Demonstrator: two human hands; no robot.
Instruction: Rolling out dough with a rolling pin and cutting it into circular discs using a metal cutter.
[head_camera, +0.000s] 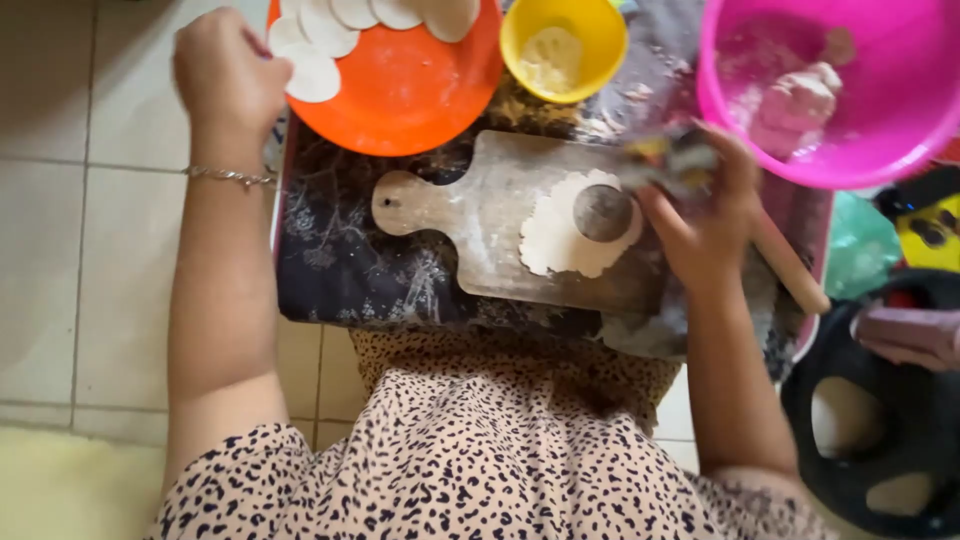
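Observation:
My left hand (228, 75) rests at the left rim of an orange plate (410, 90), its fingers on one of several round white dough discs (312, 75) laid along the plate's edge. My right hand (705, 215) grips a blurred metal cutter (672, 160) at the right end of a wooden board (480, 215). On the board lies a flat sheet of rolled dough (560, 240) with one round hole (602, 212) cut out of it. A wooden rolling pin (790, 268) lies under my right hand.
A yellow bowl (563, 45) of flour stands behind the board. A pink bowl (830, 90) with a lump of dough sits at the back right. A dark patterned cloth (340, 260) covers the low table. A black ring-shaped object (880, 440) lies at the right.

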